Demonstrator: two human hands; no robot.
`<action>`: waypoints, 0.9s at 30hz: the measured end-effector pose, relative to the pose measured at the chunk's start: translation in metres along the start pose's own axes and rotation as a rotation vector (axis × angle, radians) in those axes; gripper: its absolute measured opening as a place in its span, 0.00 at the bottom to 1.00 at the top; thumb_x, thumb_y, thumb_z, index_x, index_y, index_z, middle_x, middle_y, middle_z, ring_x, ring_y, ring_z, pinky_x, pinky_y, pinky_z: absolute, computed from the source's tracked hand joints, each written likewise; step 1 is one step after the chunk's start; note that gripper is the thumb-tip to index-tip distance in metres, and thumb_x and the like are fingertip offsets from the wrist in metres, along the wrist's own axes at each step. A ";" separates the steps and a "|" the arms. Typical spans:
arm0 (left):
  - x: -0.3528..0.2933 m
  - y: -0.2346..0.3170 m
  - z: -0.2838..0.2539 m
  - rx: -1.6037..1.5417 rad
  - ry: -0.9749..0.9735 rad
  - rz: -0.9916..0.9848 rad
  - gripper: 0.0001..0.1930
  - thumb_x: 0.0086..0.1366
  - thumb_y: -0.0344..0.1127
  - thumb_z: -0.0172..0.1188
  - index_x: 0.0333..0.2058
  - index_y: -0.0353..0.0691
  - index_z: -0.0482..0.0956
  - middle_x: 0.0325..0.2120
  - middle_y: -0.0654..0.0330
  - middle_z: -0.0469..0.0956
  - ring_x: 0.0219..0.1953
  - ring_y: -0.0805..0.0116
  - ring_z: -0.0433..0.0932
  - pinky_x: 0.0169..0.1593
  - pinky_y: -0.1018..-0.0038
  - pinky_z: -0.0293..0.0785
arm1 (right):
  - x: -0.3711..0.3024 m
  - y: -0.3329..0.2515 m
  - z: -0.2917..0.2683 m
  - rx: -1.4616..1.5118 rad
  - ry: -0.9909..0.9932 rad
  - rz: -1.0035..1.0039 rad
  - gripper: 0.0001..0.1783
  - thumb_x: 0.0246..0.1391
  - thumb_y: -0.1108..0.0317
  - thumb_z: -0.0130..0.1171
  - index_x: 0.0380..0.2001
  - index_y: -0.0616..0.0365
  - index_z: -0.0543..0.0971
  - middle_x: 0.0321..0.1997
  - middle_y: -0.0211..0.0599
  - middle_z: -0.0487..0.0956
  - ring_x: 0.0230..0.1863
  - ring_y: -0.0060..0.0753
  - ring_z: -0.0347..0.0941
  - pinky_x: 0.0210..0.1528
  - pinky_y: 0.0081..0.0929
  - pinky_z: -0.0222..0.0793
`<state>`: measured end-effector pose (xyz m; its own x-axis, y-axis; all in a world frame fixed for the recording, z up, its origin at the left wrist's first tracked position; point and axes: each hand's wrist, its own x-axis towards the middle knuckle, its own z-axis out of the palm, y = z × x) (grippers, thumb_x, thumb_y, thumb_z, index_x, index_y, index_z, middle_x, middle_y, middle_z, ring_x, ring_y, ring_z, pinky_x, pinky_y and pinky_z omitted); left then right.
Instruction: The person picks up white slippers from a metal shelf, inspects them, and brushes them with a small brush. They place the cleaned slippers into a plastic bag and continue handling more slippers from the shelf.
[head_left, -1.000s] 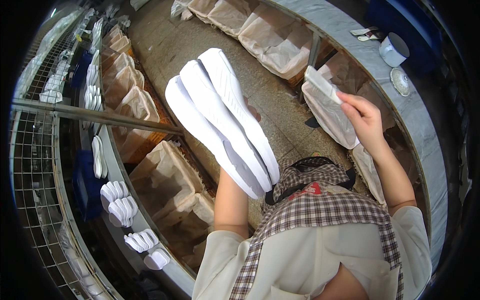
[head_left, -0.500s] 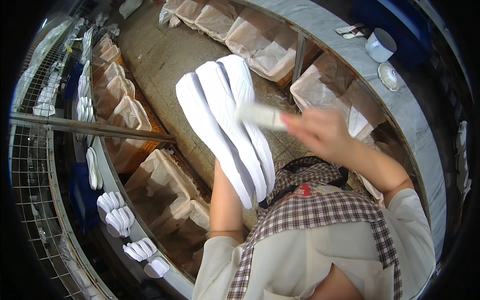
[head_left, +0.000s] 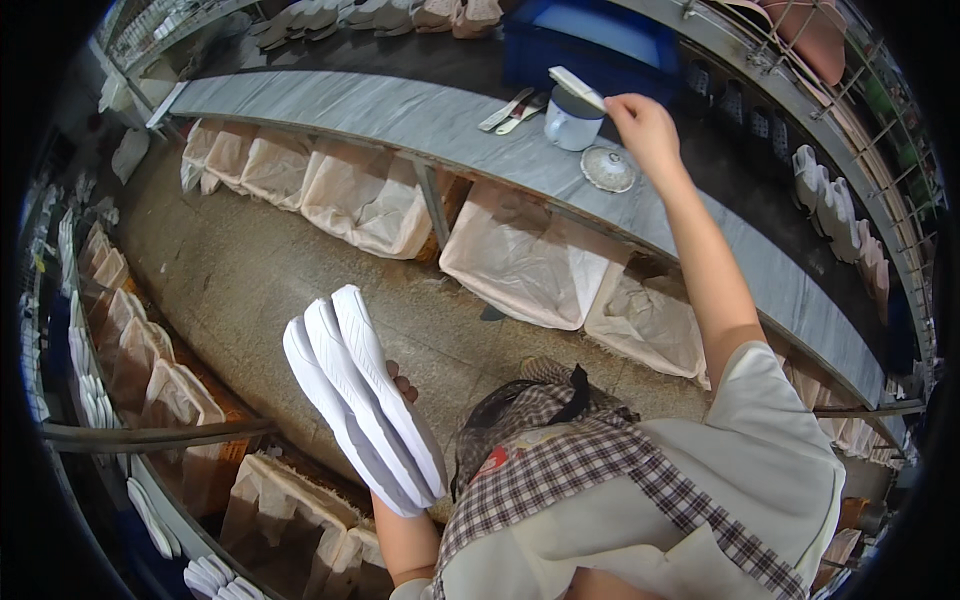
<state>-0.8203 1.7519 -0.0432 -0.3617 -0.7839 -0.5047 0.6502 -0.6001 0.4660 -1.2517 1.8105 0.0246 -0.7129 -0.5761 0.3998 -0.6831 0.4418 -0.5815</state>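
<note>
My left hand (head_left: 402,383) holds three white shoe soles (head_left: 365,400), fanned side by side. The soles hide most of that hand; only fingertips show past their right edge. Out over the grey stone counter (head_left: 450,125), my right hand (head_left: 645,130) pinches one end of a pale flat brush (head_left: 577,88). The brush lies slantwise across the mouth of a white enamel mug (head_left: 572,130); I cannot tell whether it touches the rim. Beside the mug is a domed patterned lid (head_left: 608,169). To its left lie two small brushes (head_left: 515,112) with pale handles.
Lined bins (head_left: 370,195) stand under the counter, and more lined bins (head_left: 150,350) run along the left. A blue crate (head_left: 590,45) sits behind the mug. Shoes (head_left: 830,205) line the dark conveyor belt at right. A metal bar (head_left: 160,437) crosses at the left.
My right hand has carried the brush from the soles out to the mug. The view has swung right, and the soles now appear lower and farther left.
</note>
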 end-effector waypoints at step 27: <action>0.054 -0.006 -0.001 0.217 -0.395 0.232 0.25 0.68 0.47 0.45 0.58 0.41 0.62 0.31 0.52 0.77 0.26 0.65 0.76 0.27 0.71 0.74 | -0.088 -0.045 0.036 0.449 -0.369 -0.294 0.11 0.55 0.66 0.57 0.40 0.58 0.81 0.34 0.31 0.78 0.33 0.22 0.73 0.36 0.20 0.68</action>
<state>-0.8431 1.7139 -0.0741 -0.4769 -0.8757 -0.0760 0.6044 -0.3895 0.6949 -1.1528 1.8166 -0.0102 -0.3510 -0.8627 0.3642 -0.6515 -0.0544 -0.7567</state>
